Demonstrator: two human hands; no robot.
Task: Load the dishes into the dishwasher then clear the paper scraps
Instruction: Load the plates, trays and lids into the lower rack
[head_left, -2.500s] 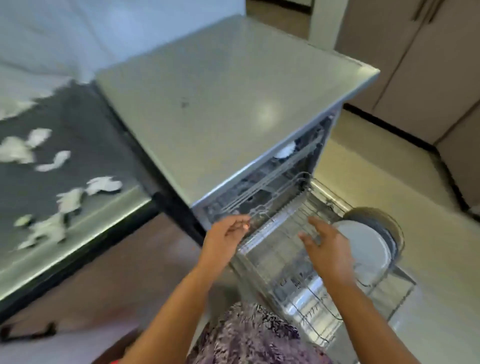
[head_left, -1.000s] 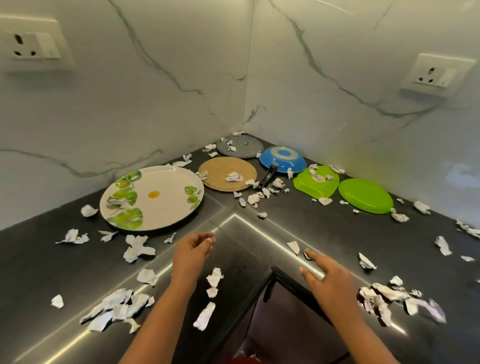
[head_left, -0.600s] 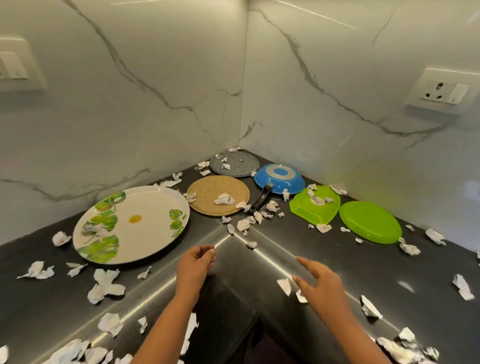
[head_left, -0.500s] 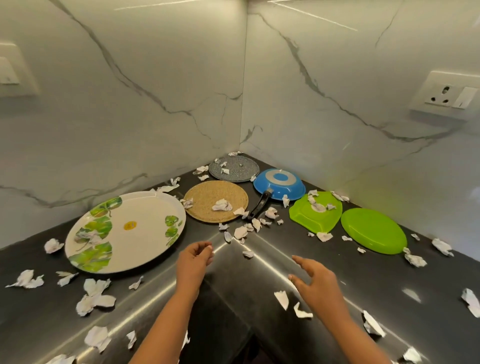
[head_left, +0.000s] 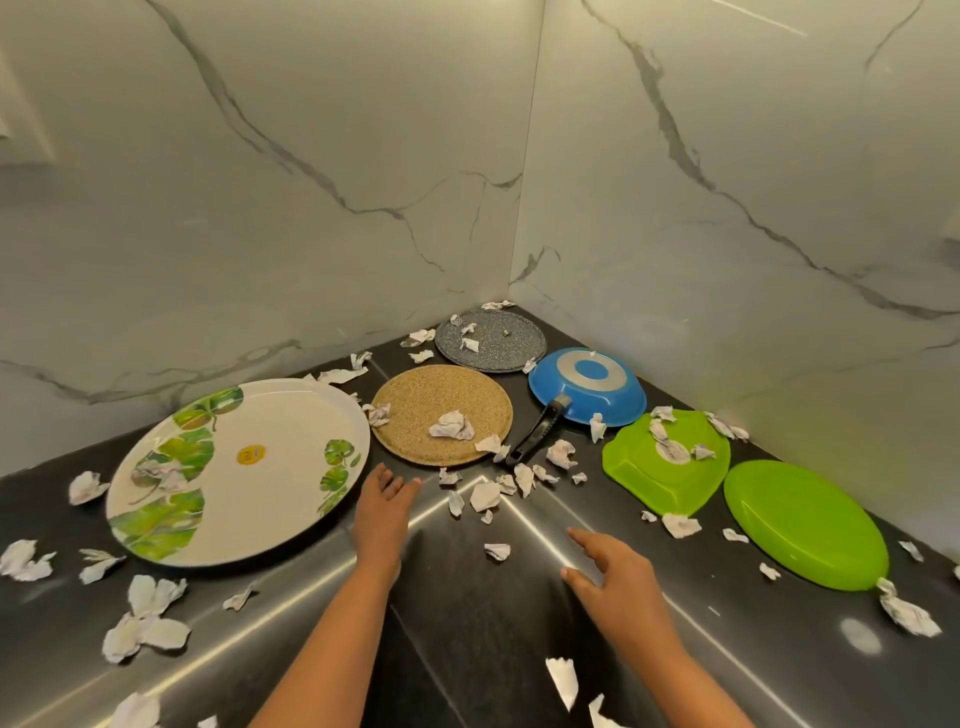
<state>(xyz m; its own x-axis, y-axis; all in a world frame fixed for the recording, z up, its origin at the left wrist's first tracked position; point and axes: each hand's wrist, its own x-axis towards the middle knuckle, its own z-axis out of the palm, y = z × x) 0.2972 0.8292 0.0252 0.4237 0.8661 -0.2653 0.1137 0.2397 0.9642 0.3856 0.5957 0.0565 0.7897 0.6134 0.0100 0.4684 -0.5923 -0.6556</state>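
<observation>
On the dark corner counter lie a large white plate with green leaves, a round tan mat, a grey speckled lid, an upturned blue pan with a black handle, an upturned green square dish and a green oval plate. Torn paper scraps are scattered all over. My left hand is open, just right of the white plate's rim. My right hand hovers open over the counter, holding nothing.
Marble walls meet in the corner behind the dishes. More scraps lie at the front left and scraps at the far right. The counter's front edge is out of view below.
I turned from the dishwasher to the counter corner. Both hands have moved forward toward the dishes, and the left hand now has its fingers spread by the white plate.
</observation>
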